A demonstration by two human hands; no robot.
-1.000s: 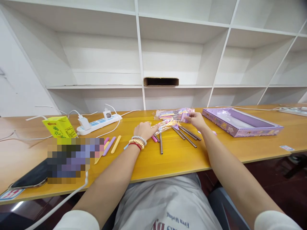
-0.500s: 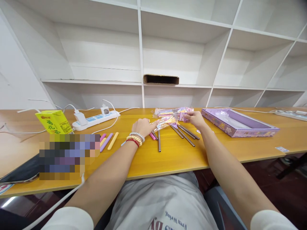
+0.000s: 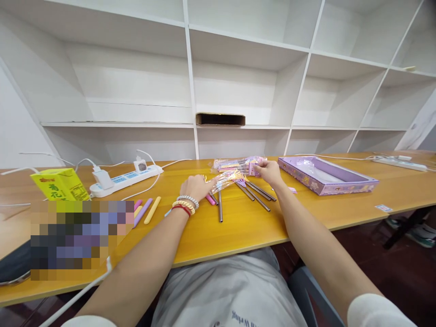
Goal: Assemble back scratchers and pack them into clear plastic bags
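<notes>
Head view, nearest first: a grey shirt (image 3: 218,288) sits against the front edge of the wooden table (image 3: 204,243), and both bare forearms reach forward over it. A dark phone (image 3: 15,263) lies at far left, beside a pixelated patch, with a yellow handle (image 3: 152,210) and a purple handle (image 3: 143,212) just past it. Between the forearms, one metal rod (image 3: 220,206) points toward the body, while several more metal rods (image 3: 260,195) fan out to its right. Beyond these, the left hand (image 3: 195,187) is curled, its thumb along the left end of a clear bag (image 3: 226,179); the fingers are partly hidden, so I cannot tell how firmly they close. The bag's long axis runs sideways, rightward from that thumb and slanting slightly away, which puts it to the left of the right hand (image 3: 267,171); the left hand is the nearer. The right hand has thumb and fingertips pinched together on a small purple tag (image 3: 252,169), just beyond the bag's right end. Behind lies a second plastic packet (image 3: 233,164), with a purple box (image 3: 347,189) to the right, a white power strip (image 3: 126,178) to the left and white shelving (image 3: 146,124) at the back.
</notes>
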